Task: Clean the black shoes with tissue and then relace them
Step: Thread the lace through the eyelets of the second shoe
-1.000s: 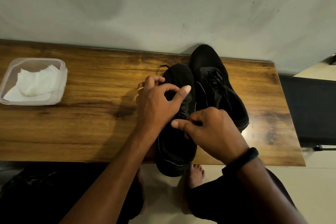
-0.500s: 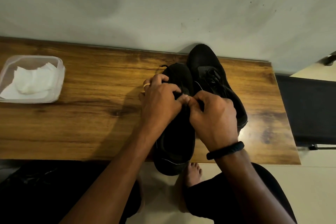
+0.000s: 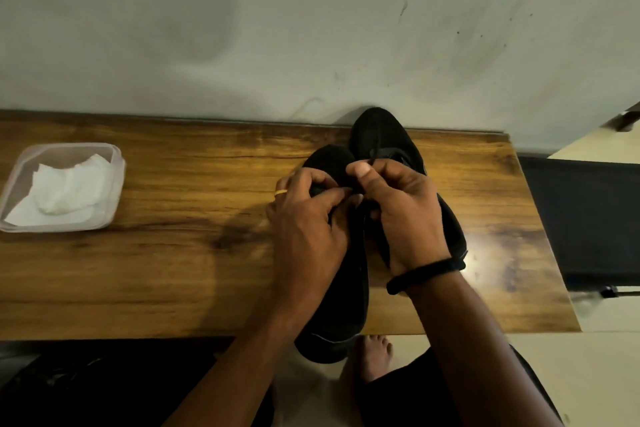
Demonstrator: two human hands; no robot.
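Two black shoes stand side by side on the wooden table [image 3: 166, 274], toes toward the wall. The near shoe [image 3: 341, 315] hangs its heel over the table's front edge. The far shoe [image 3: 381, 132] lies to its right, mostly behind my right hand. My left hand [image 3: 308, 218] and my right hand [image 3: 405, 208] meet over the near shoe's front part, fingertips pinched together on its black lace [image 3: 372, 161], a short end of which sticks up by my right thumb. The eyelets are hidden under my fingers.
A clear plastic container [image 3: 116, 163] holding white tissue [image 3: 65, 191] sits at the table's left end. A wall runs right behind the table. A black chair [image 3: 588, 218] stands off the right end. My bare foot [image 3: 374, 354] shows below the front edge.
Both hands have moved up the near shoe toward its toe and come together. The right hand, earlier near the shoe's middle, now pinches the lace next to the left.
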